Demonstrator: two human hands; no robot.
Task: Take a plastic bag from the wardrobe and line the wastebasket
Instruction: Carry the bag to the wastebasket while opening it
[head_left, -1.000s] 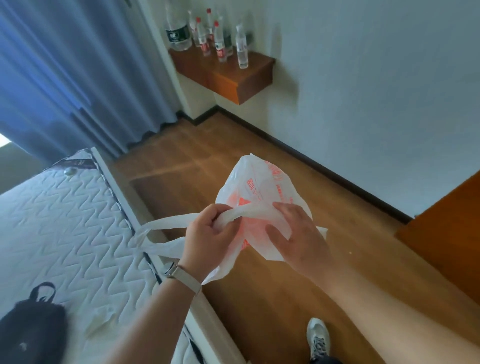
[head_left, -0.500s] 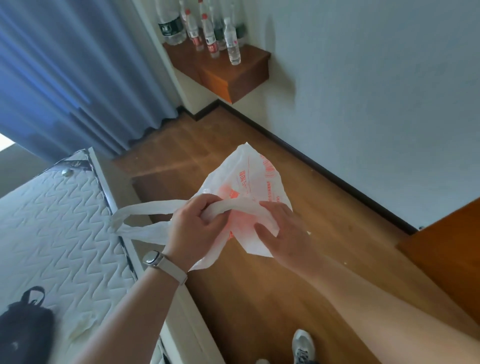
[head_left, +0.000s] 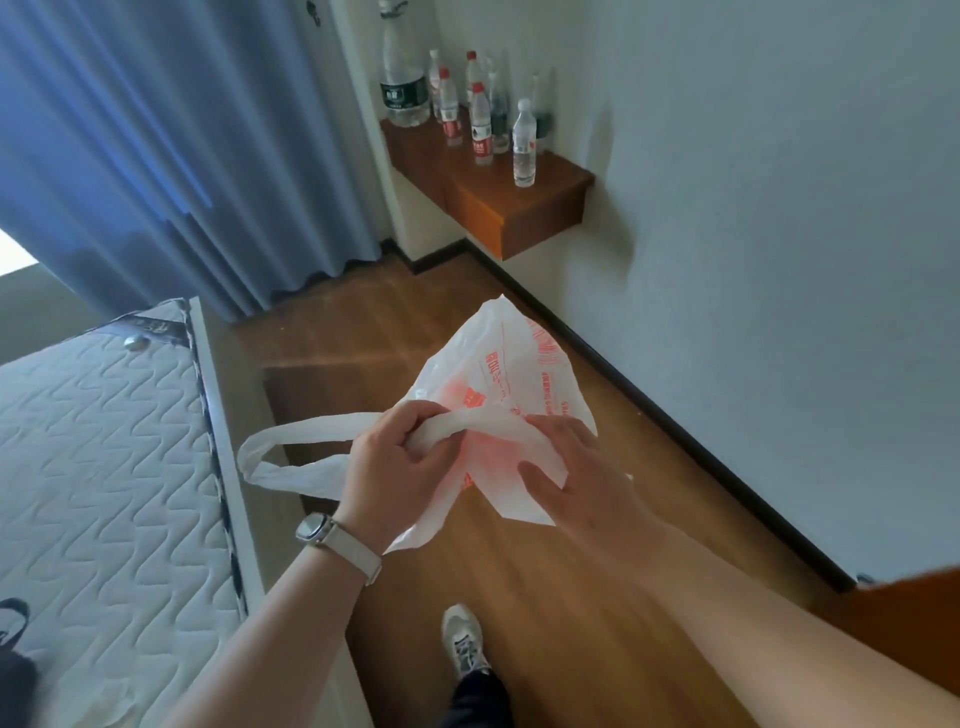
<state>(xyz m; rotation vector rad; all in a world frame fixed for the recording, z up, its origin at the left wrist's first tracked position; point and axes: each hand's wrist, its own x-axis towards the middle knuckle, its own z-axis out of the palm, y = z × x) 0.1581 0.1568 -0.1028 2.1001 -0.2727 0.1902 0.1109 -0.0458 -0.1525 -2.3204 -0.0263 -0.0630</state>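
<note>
A quilted white mattress (head_left: 104, 467) with a wavy stitch lies at left, beside pleated blue curtains (head_left: 156, 130). Over the wood floor (head_left: 519, 597), the left hand (head_left: 395, 462) is closed on the twisted handle of a thin, crinkled white bag (head_left: 498, 374) with blurred red print; the right hand (head_left: 576, 467) pinches its mouth. Clear bottles (head_left: 480, 119) stand on a wooden shelf (head_left: 519, 208); what they hold is hard to tell.

Mattress (head_left: 104, 467) lies at left, curtain (head_left: 156, 156) behind it; shelf (head_left: 498, 192) w/ bottles (head_left: 480, 124) on it sits far ahead on the wall. Plastic bag (head_left: 509, 374) is held btwn left hand (head_left: 395, 462) & right hand (head_left: 582, 473) over the floor (head_left: 545, 597), shoe (head_left: 465, 644) below.
</note>
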